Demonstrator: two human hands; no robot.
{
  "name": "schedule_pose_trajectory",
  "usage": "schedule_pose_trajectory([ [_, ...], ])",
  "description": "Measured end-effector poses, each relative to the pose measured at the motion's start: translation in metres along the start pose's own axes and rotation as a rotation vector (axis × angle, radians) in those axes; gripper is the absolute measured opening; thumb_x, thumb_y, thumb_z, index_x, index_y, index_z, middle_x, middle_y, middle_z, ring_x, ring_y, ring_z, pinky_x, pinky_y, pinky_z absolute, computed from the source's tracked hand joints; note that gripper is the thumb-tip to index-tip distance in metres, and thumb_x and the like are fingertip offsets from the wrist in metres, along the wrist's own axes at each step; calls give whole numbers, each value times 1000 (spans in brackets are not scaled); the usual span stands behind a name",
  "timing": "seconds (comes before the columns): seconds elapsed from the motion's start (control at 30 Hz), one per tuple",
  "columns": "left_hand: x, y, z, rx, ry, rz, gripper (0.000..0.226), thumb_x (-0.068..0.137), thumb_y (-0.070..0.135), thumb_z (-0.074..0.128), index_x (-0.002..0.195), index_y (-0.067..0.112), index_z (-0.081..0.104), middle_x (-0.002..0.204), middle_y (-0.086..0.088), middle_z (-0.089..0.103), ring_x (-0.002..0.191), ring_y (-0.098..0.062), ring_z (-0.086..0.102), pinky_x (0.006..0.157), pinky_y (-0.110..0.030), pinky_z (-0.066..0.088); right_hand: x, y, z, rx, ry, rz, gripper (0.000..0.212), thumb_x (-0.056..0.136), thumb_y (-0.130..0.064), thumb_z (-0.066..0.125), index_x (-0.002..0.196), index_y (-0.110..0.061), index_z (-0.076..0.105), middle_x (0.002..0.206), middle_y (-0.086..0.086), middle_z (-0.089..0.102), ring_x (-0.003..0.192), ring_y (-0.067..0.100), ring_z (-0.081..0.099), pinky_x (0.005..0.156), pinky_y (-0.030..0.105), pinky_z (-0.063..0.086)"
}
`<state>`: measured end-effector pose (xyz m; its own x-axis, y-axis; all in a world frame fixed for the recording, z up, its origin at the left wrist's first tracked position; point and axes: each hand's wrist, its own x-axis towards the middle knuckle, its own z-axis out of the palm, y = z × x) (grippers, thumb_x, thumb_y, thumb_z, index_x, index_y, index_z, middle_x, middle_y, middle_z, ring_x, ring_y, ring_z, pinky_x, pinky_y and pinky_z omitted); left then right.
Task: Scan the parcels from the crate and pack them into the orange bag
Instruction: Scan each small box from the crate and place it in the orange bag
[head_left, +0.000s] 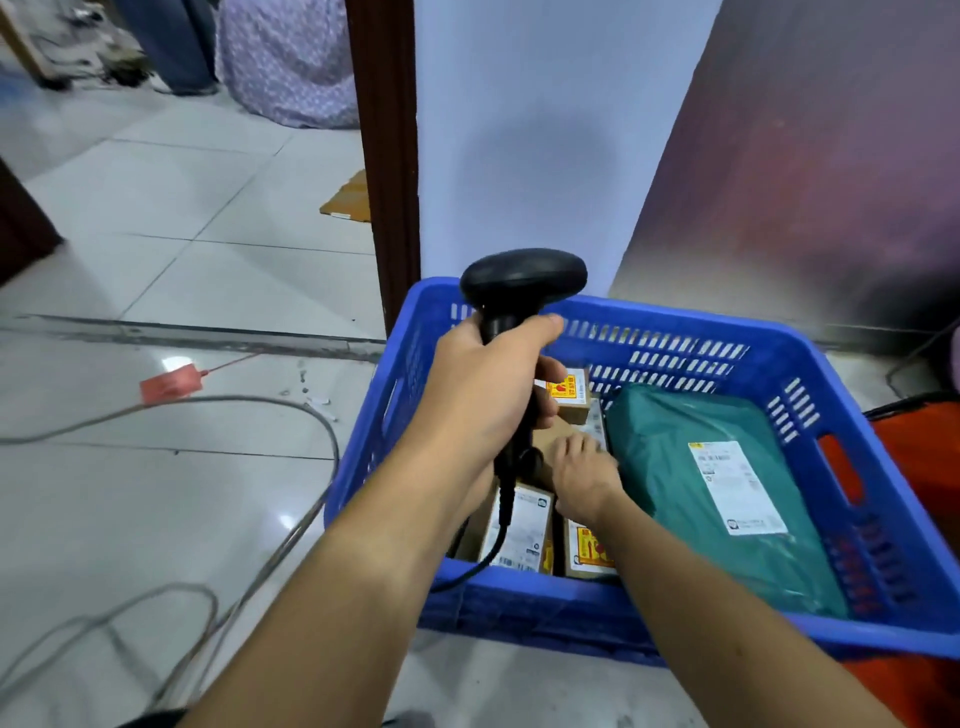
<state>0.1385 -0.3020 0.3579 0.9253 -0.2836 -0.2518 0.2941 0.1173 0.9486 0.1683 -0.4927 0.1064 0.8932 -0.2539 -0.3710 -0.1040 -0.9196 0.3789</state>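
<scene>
The parcels lie in a blue plastic crate (675, 332) that stands on the tiled floor (208, 270). A large green mailer (675, 441) with a white label (737, 488) fills the crate's right half. Cardboard boxes are packed into the left half: a small box with a yellow and red sticker (571, 395) at the far side, a white-labelled box (522, 530) at the near side, and just beside that another sticker box (587, 551).

The right hand (584, 480) reaches into the crate between the boxes and the mailer. Its fingers (569, 447) lie close together on a plain brown box (548, 434). Whether they grip its edge cannot be told.

The left hand (483, 395) is raised over the crate's left side. Its fingers and thumb are wrapped round the handle of a black barcode scanner (522, 278), whose head rises above the fist. The scanner's black cable (488, 551) hangs from the handle and goes over the crate's near rim.

The orange bag (924, 457) sits against the crate's right wall and shows through the wall's handle slot.

On the floor to the left lie grey cables (322, 421), a red tag (171, 384) and, farther off, a flat piece of cardboard (348, 200) beside a dark wooden door frame (384, 156).
</scene>
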Motion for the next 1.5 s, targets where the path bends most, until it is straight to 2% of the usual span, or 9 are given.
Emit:
schedule_pose_trajectory([
  [0.1, -4, 0, 5, 18, -63, -8, 14, 97, 28, 68, 105, 17, 66, 71, -1, 67, 60, -19, 58, 61, -31, 52, 6, -2, 0, -34, 22, 63, 60, 98, -28, 51, 146, 3, 32, 137, 26, 46, 124, 38, 49, 84, 43, 54],
  [0.23, -7, 1, 8, 31, -79, -16, 14, 97, 27, 68, 106, 18, 66, 74, -2, 67, 60, -18, 57, 58, -29, 51, 17, 4, 10, 91, 48, 96, 77, 84, -52, 62, 146, -12, 42, 133, 19, 51, 119, 35, 51, 93, 44, 50],
  [0.43, -4, 2, 4, 20, -64, -19, 12, 97, 27, 69, 105, 18, 65, 72, -1, 68, 57, -16, 57, 56, -27, 53, 3, 16, -2, 353, -35, 205, 107, 78, -72, 65, 153, -9, 21, 136, 18, 40, 125, 38, 49, 104, 48, 43],
  [0.6, -2, 3, 0, 30, -31, 1, 14, 95, 26, 69, 101, 14, 67, 74, -4, 69, 59, -18, 57, 64, -35, 52, -20, 32, -29, 907, -126, 199, 84, 94, -54, 59, 160, -22, 18, 141, 19, 37, 120, 39, 55, 91, 38, 46],
  [0.8, -17, 1, 13, 37, -94, -30, 13, 93, 17, 69, 95, 5, 68, 72, -10, 73, 52, -20, 54, 52, -28, 49, -79, 92, -61, 1244, -149, 206, 59, 92, -56, 64, 134, -15, 54, 113, 4, 66, 90, 16, 64, 67, 29, 47],
  [0.93, -28, -6, 21, 23, -103, -52, 13, 95, 14, 69, 97, 2, 71, 81, -18, 76, 70, -24, 63, 57, -30, 58, -138, 134, -89, 1597, -142, 253, 43, 94, -55, 62, 119, -20, 68, 101, 6, 75, 91, 19, 69, 84, 38, 57],
  [1.07, -37, -16, 33, 56, -182, -85, 18, 98, 21, 69, 105, 5, 73, 96, -13, 80, 95, -24, 77, 75, -36, 66, -202, 157, -99, 2050, -151, 293, 43, 95, -54, 60, 125, -24, 69, 109, 8, 79, 103, 26, 70, 82, 42, 58],
  [1.23, -55, -37, 54, 73, -186, -105, 11, 95, 23, 72, 99, 12, 74, 97, -4, 79, 88, -19, 78, 68, -33, 65, -259, 157, -96, 2451, -209, 122, 48, 99, -48, 49, 135, -22, 66, 132, 14, 70, 129, 39, 60, 102, 54, 48],
  [1.5, -72, -67, 66, 149, -147, -53, 13, 94, 26, 74, 105, 19, 73, 97, 1, 81, 90, -17, 77, 74, -35, 63, -258, 135, -93, 2024, -121, -28, 53, 96, -63, 48, 131, -27, 65, 118, 11, 76, 110, 31, 73, 90, 53, 59],
])
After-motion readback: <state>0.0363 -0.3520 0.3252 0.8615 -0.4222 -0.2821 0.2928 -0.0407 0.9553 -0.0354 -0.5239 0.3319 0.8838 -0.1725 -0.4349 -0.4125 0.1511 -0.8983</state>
